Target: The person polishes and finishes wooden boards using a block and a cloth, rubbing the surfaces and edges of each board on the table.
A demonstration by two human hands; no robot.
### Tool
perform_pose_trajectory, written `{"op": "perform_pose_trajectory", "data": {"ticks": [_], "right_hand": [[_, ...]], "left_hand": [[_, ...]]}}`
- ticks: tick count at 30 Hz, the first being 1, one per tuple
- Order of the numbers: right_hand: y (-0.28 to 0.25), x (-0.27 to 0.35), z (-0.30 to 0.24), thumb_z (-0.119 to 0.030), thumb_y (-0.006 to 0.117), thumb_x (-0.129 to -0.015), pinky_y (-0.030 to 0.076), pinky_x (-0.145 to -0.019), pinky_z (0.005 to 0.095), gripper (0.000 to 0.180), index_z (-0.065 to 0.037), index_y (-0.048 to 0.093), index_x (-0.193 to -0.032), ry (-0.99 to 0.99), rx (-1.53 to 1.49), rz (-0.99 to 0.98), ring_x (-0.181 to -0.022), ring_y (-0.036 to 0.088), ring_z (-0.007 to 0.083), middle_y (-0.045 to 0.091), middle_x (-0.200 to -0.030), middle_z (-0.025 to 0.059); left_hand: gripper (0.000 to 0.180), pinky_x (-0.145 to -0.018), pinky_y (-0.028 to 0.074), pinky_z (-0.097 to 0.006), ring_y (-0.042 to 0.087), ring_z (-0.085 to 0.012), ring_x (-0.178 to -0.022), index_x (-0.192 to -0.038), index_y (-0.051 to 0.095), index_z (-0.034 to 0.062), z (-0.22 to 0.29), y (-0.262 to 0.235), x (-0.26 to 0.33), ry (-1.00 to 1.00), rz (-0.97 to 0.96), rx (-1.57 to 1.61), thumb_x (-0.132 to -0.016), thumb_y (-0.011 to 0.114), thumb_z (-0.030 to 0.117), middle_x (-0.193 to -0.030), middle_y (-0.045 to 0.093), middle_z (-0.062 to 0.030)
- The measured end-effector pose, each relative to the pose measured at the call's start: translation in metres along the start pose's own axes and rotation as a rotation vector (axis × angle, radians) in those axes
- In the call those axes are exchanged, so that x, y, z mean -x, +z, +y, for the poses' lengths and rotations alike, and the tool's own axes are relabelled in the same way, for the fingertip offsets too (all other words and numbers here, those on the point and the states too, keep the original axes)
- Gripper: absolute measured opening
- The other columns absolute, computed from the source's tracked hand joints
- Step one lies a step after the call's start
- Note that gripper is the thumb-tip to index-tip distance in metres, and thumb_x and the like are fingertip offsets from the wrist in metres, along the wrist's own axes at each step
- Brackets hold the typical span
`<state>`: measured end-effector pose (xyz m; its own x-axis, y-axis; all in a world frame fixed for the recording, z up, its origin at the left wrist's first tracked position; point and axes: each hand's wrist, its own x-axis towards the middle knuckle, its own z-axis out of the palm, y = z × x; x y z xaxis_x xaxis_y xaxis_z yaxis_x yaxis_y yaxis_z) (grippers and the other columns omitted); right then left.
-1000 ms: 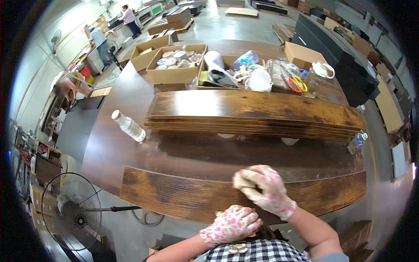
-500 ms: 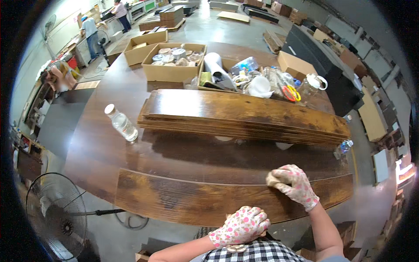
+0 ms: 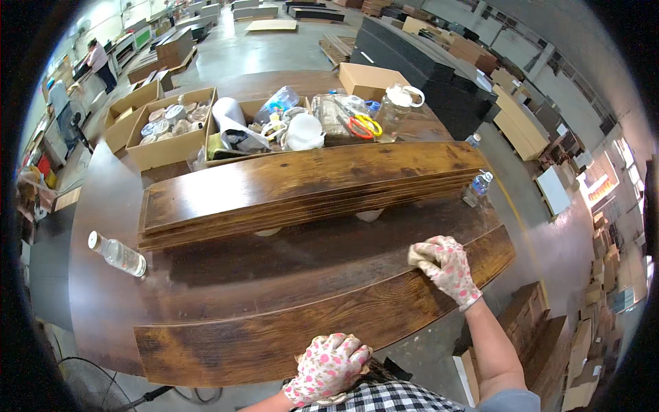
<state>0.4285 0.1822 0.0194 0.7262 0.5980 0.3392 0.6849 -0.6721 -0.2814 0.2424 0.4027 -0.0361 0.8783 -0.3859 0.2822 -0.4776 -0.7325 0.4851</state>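
A long brown wood-grain board (image 3: 261, 340) lies along the near edge of the table. Over its right part, my right hand (image 3: 449, 271), in a white glove with pink dots, is closed on a small crumpled beige cloth (image 3: 417, 255) at the board's far edge. My left hand (image 3: 331, 364), gloved alike, rests at the board's near edge by my checked apron. Its fingers are curled together, and what they hold, if anything, is hidden. Beyond lies a stack of similar boards (image 3: 316, 180).
A clear bottle (image 3: 118, 255) stands at the left, and a small bottle (image 3: 478, 189) by the stack's right end. Behind the stack are a carton of tape rolls (image 3: 154, 158), red and yellow scissors (image 3: 364, 127) and a clear jug (image 3: 395, 113). A fan (image 3: 89, 384) is at lower left.
The view has swung to the right, so the table things appear shifted left. My right hand with the cloth is farther right along the board's far edge; my left hand stays at the near edge.
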Motion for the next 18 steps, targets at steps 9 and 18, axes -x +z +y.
{"op": "perform_pose_trajectory", "data": {"ticks": [9,18], "right_hand": [[0.015,-0.003,-0.01,-0.026,0.067,-0.082,0.05,-0.075,0.0384,0.007,-0.021,0.068,-0.087,-0.197,-0.047,-0.056,-0.08,0.064,0.0238,0.067,-0.08,0.0024],[0.011,0.008,0.019,-0.026,0.066,-0.084,0.051,-0.076,0.0385,0.011,-0.018,0.068,-0.09,-0.279,-0.215,0.005,-0.081,0.064,0.0231,0.067,-0.087,0.0036]], "left_hand": [[0.031,-0.069,0.049,-0.041,0.061,-0.0232,-0.087,-0.102,0.065,0.0187,-0.001,-0.011,0.002,-0.039,-0.044,-0.031,-0.073,0.067,0.031,-0.09,0.061,-0.002],[0.028,-0.071,0.046,-0.042,0.058,-0.0246,-0.088,-0.102,0.064,0.0179,0.036,0.022,-0.061,-0.036,-0.19,-0.119,-0.082,0.064,0.037,-0.09,0.059,-0.0029]]}}
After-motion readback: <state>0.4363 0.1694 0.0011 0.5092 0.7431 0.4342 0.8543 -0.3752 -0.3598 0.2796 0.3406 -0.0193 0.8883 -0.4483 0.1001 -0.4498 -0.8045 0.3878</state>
